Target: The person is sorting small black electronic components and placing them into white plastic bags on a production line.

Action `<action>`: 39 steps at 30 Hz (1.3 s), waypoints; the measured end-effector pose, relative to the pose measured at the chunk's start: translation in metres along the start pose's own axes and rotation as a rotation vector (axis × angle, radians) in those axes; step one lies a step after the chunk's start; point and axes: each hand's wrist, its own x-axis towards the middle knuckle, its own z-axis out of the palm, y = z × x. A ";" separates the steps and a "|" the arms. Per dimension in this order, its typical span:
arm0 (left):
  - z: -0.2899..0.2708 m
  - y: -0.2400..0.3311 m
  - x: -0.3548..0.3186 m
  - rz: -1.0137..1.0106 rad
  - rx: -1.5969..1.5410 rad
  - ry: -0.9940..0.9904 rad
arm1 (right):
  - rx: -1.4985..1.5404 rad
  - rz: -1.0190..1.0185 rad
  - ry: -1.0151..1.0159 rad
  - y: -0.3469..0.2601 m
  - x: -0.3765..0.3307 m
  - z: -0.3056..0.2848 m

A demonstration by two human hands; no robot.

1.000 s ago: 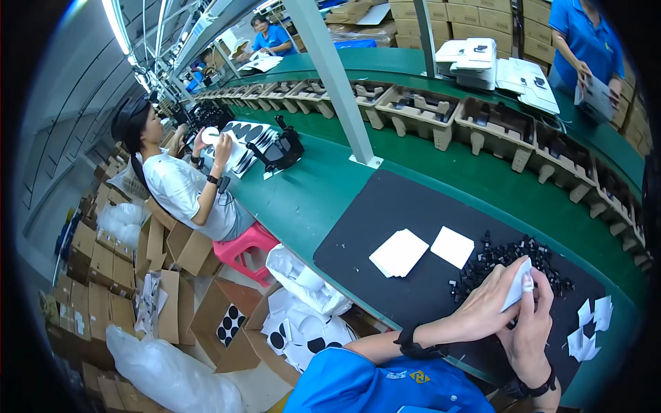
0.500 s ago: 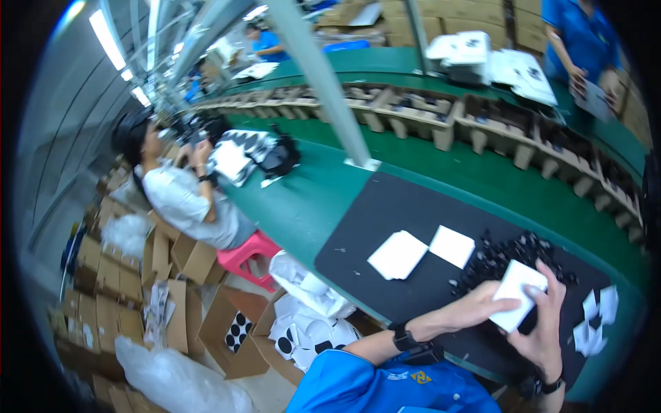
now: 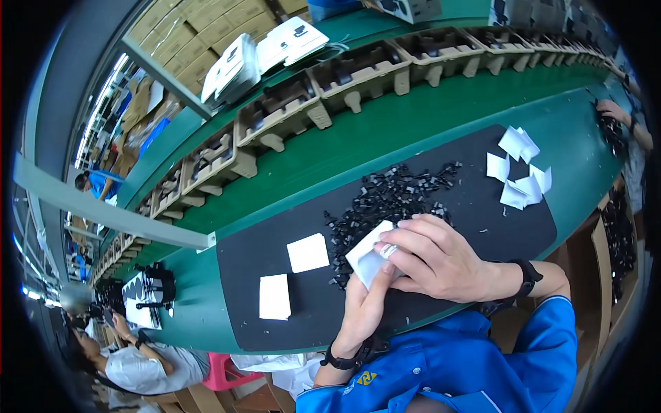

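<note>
My left hand (image 3: 363,308) and my right hand (image 3: 435,257) meet over the near side of a black mat (image 3: 482,220). Together they pinch a small white packet (image 3: 367,256); the left hand's fingers support it from below and the right hand's fingers close over its upper right side. Just beyond the packet, a loose pile of small black plastic parts (image 3: 396,195) is spread on the mat. Two flat white squares (image 3: 308,252) (image 3: 275,297) lie on the mat to the left of my hands.
Several white paper pieces (image 3: 520,172) lie at the mat's right end. The mat sits on a green bench (image 3: 385,131), with a row of brown pulp trays (image 3: 358,72) behind it. Another person's hand (image 3: 613,110) works at the far right. A seated person (image 3: 131,365) is at the lower left.
The view has swung and tilted, so the bench now runs diagonally. Both hands stay on the white packet, now nearer the mat's front edge.
</note>
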 end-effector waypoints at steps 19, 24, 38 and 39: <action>0.054 0.012 0.032 -0.051 0.289 -0.167 | 0.481 0.201 0.018 0.062 -0.028 -0.055; 0.096 0.011 0.080 -0.137 0.431 -0.290 | 0.006 0.194 0.073 0.096 -0.058 -0.075; 0.215 0.076 0.123 -0.588 0.009 -0.472 | 0.608 0.520 -0.158 0.159 -0.070 -0.220; 0.218 0.077 0.123 -0.640 -0.004 -0.475 | 0.872 0.665 -0.328 0.159 -0.073 -0.225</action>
